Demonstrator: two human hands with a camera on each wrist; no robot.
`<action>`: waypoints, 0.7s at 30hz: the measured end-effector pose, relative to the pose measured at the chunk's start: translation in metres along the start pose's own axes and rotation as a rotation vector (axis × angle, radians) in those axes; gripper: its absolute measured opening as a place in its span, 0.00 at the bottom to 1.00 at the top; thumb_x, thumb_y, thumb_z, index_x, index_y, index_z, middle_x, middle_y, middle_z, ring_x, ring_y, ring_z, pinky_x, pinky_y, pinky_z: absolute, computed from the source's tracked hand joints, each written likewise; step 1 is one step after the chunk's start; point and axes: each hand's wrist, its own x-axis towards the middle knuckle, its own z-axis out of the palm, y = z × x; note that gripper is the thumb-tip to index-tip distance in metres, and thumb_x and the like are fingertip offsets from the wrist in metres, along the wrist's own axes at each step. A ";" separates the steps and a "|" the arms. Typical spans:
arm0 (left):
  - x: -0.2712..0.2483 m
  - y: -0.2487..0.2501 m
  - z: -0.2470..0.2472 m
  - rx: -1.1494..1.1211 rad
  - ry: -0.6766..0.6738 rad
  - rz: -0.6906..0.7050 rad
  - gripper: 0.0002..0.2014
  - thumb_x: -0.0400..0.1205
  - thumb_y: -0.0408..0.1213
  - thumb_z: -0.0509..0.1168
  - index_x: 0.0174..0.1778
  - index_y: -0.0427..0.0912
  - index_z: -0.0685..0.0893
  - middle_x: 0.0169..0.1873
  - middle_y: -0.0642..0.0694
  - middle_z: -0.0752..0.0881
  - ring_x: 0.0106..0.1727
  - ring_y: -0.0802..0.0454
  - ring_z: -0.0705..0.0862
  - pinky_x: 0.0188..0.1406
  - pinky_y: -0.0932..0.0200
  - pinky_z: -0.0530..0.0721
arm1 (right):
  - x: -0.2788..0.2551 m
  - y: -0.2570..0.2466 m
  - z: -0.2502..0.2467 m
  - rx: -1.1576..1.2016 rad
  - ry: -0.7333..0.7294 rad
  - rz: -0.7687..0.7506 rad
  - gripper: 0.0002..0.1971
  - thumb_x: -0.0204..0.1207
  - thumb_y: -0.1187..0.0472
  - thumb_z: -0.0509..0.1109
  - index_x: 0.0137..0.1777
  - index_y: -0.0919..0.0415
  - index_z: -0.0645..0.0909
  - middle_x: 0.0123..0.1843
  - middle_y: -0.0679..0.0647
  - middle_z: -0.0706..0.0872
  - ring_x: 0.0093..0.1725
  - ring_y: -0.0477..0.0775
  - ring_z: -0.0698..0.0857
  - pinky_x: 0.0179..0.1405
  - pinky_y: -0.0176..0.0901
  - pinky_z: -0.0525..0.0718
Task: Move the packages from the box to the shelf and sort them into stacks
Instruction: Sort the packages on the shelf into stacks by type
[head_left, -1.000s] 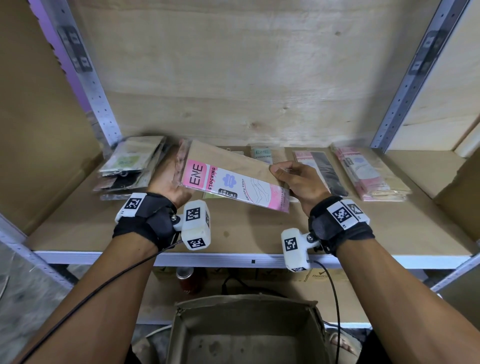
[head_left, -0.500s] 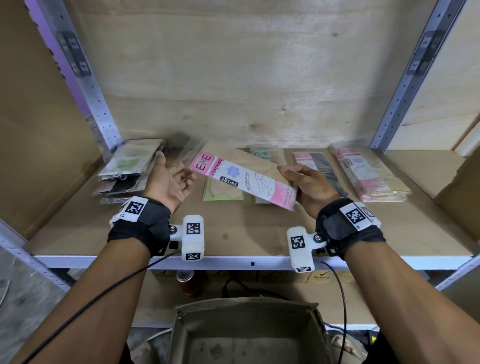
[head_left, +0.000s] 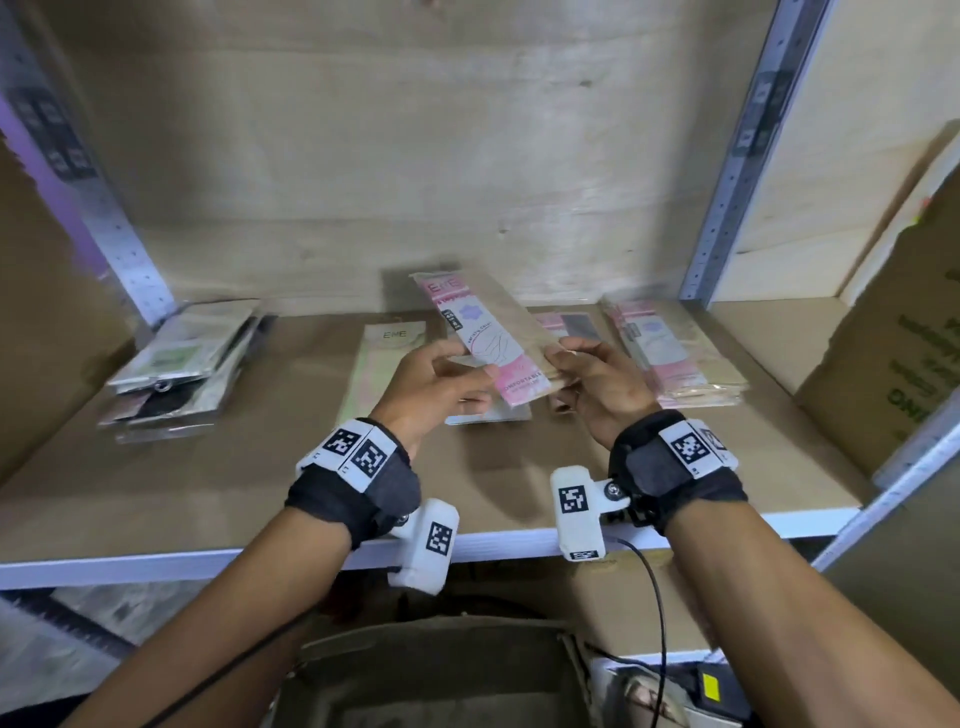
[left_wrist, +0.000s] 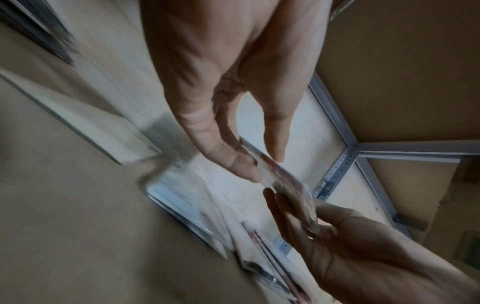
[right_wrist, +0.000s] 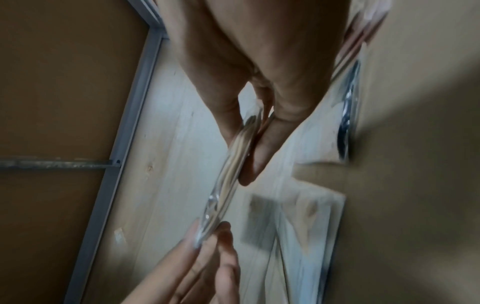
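Observation:
A pink-and-white stocking package (head_left: 485, 338) hangs tilted above the shelf (head_left: 260, 483), its long side pointing away from me. My left hand (head_left: 480, 382) pinches its near left corner between thumb and fingers. My right hand (head_left: 558, 369) pinches the near right edge. The left wrist view shows the package (left_wrist: 283, 185) between my left hand (left_wrist: 262, 164) and the right hand's fingers (left_wrist: 291, 218). In the right wrist view the package (right_wrist: 228, 185) appears edge-on, clamped by my right hand (right_wrist: 250, 148). The box (head_left: 431, 675) sits below the shelf.
On the shelf lie a left stack of dark and green packages (head_left: 182, 364), a pale green package (head_left: 384, 358), a package under my hands (head_left: 491, 414), a pink-and-black one (head_left: 571, 325) and a right stack of pink packages (head_left: 670, 353). A cardboard carton (head_left: 893, 353) stands at right.
The package has turned from lying crosswise to pointing away from me and shifted right. My hands have come close together at its near end, and the left hand now pinches it.

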 end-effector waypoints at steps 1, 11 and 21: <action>0.007 0.001 0.013 0.004 -0.009 0.007 0.20 0.78 0.29 0.75 0.65 0.35 0.82 0.53 0.34 0.90 0.42 0.45 0.91 0.42 0.59 0.91 | 0.001 -0.006 -0.009 -0.015 0.014 -0.027 0.10 0.76 0.73 0.73 0.53 0.65 0.76 0.38 0.59 0.88 0.32 0.54 0.89 0.29 0.43 0.89; 0.082 0.003 0.141 0.054 -0.092 -0.002 0.22 0.76 0.19 0.72 0.67 0.24 0.79 0.59 0.30 0.86 0.43 0.46 0.90 0.36 0.62 0.91 | 0.030 -0.070 -0.106 -0.709 0.414 -0.326 0.14 0.73 0.65 0.76 0.58 0.59 0.86 0.52 0.53 0.91 0.52 0.54 0.89 0.58 0.51 0.88; 0.113 -0.011 0.210 0.176 -0.215 -0.119 0.10 0.75 0.17 0.73 0.49 0.31 0.84 0.62 0.29 0.86 0.57 0.35 0.89 0.53 0.45 0.91 | 0.040 -0.079 -0.166 -0.941 0.573 -0.159 0.17 0.75 0.62 0.73 0.64 0.58 0.85 0.60 0.57 0.89 0.57 0.58 0.87 0.61 0.50 0.86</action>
